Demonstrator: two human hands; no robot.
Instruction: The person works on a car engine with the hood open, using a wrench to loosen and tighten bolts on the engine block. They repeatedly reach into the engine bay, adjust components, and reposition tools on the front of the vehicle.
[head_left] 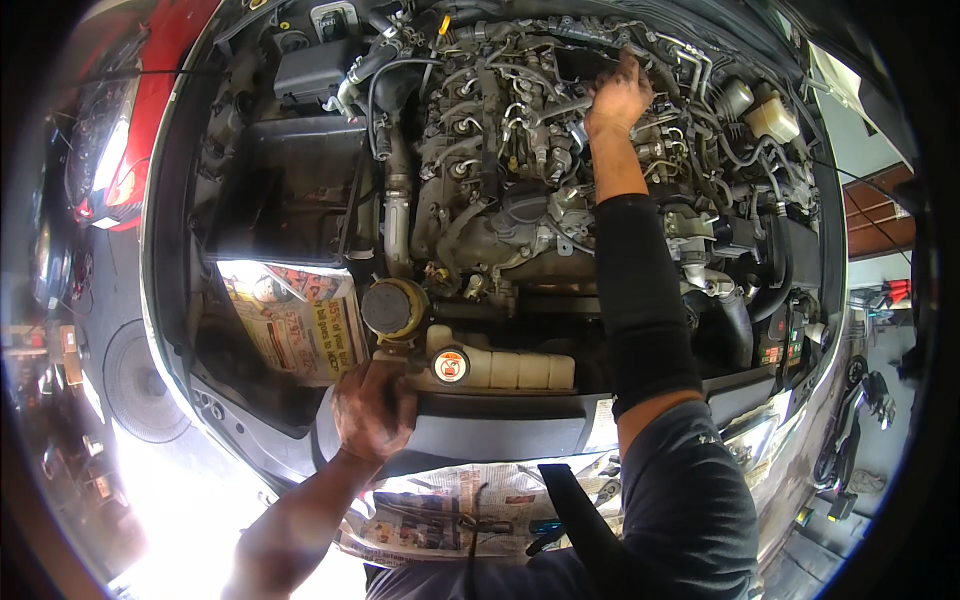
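Observation:
My right hand (618, 100) reaches into the upper right of the engine (505, 150), its fingers curled beside a dark opening among hoses and metal lines; what it holds is too small to tell. My left hand (375, 410) is closed at the front edge of the engine bay, just below a round reservoir cap (394, 306); what its fingers grip is hidden. A translucent plastic tank (515, 371) lies to its right, and a folded newspaper (300, 335) is tucked behind it to the left.
A black open box (280, 190) sits at the left of the bay. More newspaper (430, 515) covers the front edge, with dark tools on it. A red car (130, 140) and a round fan (150, 385) are at the left. A white reservoir (772, 118) is at the back right.

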